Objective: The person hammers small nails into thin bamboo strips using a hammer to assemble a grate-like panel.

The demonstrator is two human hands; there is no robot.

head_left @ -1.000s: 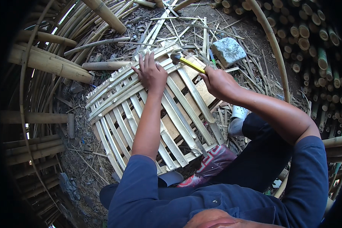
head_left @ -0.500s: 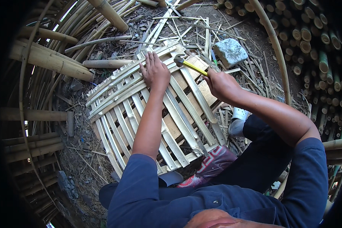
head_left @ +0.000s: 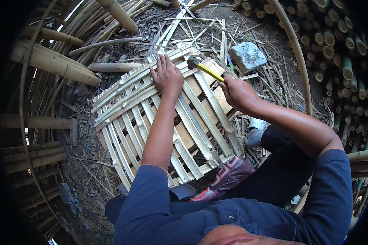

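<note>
A panel of pale split-bamboo slats lies slanted in front of me, with crosspieces along its far side and near edge. My left hand rests flat on the far crosspieces, fingers stretched out and close together. My right hand is wrapped round the yellow handle of a hammer. The hammer's dark head is at the panel's far right corner, over the end of a crosspiece; whether it touches cannot be made out. Under the slats shows a brown board.
A pale stone block sits beyond my right hand among bamboo strips and litter. Cut bamboo poles are stacked at the right. Thick bamboo poles stick in from the left. A red printed sack lies by my legs.
The hammer's head has shifted and turned very slightly at the panel's far right corner. My left hand stays in place on the crosspieces.
</note>
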